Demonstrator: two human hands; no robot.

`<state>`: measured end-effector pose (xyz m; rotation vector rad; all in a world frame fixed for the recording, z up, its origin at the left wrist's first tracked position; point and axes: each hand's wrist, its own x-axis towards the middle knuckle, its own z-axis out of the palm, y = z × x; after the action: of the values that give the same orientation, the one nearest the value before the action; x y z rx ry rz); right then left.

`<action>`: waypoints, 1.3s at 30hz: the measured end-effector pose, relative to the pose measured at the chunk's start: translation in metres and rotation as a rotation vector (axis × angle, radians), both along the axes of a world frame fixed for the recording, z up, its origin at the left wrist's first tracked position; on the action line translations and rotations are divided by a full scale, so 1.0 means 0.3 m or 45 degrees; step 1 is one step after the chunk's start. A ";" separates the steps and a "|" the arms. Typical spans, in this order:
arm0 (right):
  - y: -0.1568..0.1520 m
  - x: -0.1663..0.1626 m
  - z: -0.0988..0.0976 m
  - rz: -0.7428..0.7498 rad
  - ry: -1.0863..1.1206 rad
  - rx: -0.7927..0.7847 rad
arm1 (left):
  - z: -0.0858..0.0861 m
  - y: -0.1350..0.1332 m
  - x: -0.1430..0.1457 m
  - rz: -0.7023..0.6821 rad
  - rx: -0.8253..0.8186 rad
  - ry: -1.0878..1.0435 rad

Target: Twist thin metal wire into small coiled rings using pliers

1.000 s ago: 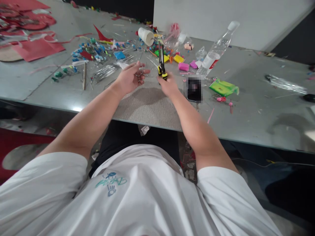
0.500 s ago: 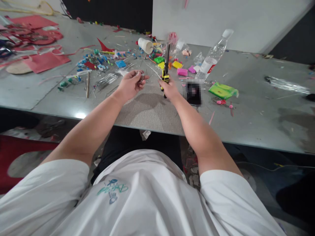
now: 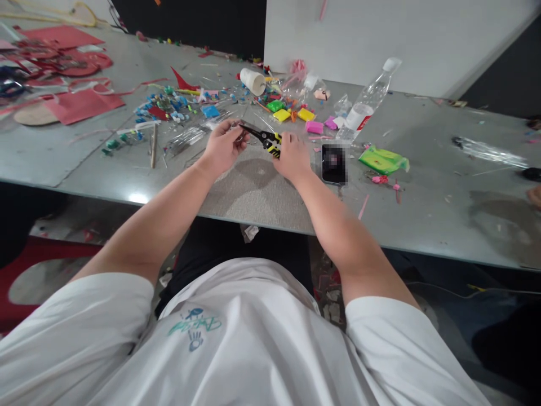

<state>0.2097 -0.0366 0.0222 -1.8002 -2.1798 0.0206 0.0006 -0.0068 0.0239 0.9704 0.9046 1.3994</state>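
My right hand (image 3: 292,158) is closed around the yellow-and-black handles of a pair of pliers (image 3: 262,137), whose dark jaws point left toward my left hand. My left hand (image 3: 224,146) is pinched shut on a small piece of thin wire (image 3: 237,128), held right at the plier tips. Both hands hover over a grey mat (image 3: 253,189) at the front of the grey table (image 3: 422,192).
A phone (image 3: 333,162) lies just right of my right hand. A clear plastic bottle (image 3: 366,101), a green packet (image 3: 384,159), coloured clay blocks (image 3: 296,114), a white paper cup (image 3: 252,80), beads and pins (image 3: 169,107) and red paper scraps (image 3: 80,104) litter the table behind.
The pliers have swung from pointing upright to lying nearly level, tips now at my left hand. My left hand's fingers have gone from loosely spread to pinched on the wire.
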 end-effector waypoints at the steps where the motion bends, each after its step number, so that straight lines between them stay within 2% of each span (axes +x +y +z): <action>1: 0.001 -0.001 -0.002 -0.001 -0.010 0.007 | -0.002 0.004 -0.002 0.010 0.010 0.011; 7: -0.001 -0.007 -0.011 -0.007 -0.055 0.105 | -0.002 0.011 -0.002 0.028 -0.030 -0.065; 13: -0.016 -0.029 -0.008 -0.053 -0.098 0.106 | 0.002 -0.007 0.014 0.020 -0.046 -0.221; 23: -0.021 -0.043 -0.012 -0.089 -0.126 0.089 | -0.019 -0.007 -0.010 0.004 -0.115 -0.090; 27: -0.015 -0.041 -0.017 -0.076 -0.135 0.070 | -0.017 -0.003 -0.009 0.034 -0.066 -0.025; 33: -0.019 -0.044 -0.003 -0.079 -0.140 0.000 | -0.013 -0.006 -0.005 0.012 -0.023 0.020; 39: -0.011 -0.038 -0.010 -0.074 -0.135 0.023 | -0.010 -0.010 0.000 0.043 -0.070 -0.013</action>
<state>0.1983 -0.0399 0.0193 -1.8940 -2.1900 -0.1099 0.0007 -0.0097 0.0210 0.9095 0.9517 1.3996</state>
